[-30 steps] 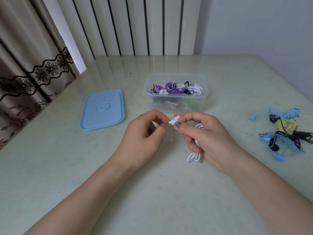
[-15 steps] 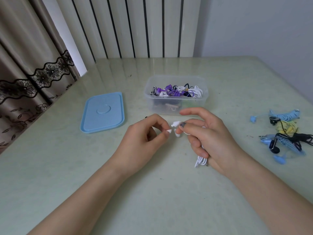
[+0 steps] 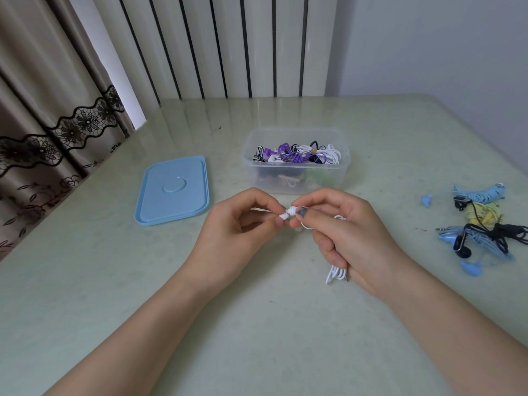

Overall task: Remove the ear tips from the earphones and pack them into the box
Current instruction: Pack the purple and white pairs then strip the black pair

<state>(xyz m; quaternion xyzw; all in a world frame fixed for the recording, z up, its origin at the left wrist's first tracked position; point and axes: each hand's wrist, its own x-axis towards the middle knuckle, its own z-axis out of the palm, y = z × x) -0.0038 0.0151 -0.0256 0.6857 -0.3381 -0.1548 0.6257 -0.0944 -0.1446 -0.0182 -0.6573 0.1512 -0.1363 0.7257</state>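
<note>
Now left hand [image 3: 237, 224] pinches ear tip [image 3: 284, 215]; right hand [image 3: 348, 232] grips white earphones [image 3: 337, 272].

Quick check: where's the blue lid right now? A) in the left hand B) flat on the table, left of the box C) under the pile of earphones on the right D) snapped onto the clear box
B: the blue lid lies flat on the table, apart from and left of the open clear box; both hands are busy with the white earphones.
</note>
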